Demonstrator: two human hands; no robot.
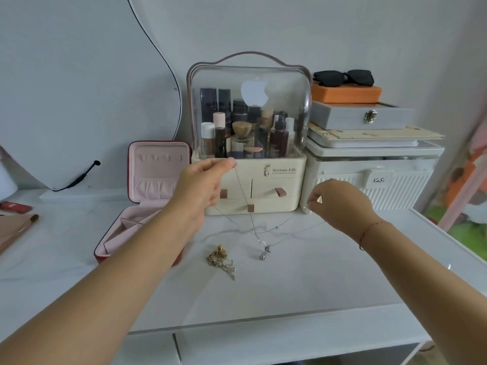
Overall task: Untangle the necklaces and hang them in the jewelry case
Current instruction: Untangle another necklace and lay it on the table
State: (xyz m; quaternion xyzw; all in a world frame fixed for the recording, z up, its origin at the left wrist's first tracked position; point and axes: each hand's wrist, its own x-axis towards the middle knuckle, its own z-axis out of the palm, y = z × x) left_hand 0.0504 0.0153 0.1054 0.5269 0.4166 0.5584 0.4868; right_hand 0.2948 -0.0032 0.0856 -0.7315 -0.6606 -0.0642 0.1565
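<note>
the cream cosmetics organizer [263, 180], lettered "serious life", stands just behind both hands. right of it is a ribbed white box [395, 191] tagged "kasi", with black sunglasses [342, 77] topping the stack above. the open pink jewelry case [155, 177] sits left, partly hidden by the left forearm. the left hand [203, 180] pinches the silver necklace [264, 252] high, the right hand [340, 204] pinches its other strand, and its pendant is down on the white table [316, 275] near a gold tangle [221, 260].

The worktop [329, 280] was white with faint grey veining. Toward its left edge, the jewelry case [155, 171] was red outside and pale pink inside. A silver necklace [264, 252] and a gold necklace [220, 259] lay mid-worktop. The organizer [279, 181] was cream with brown tabs; the sunglasses [342, 78], black.
</note>
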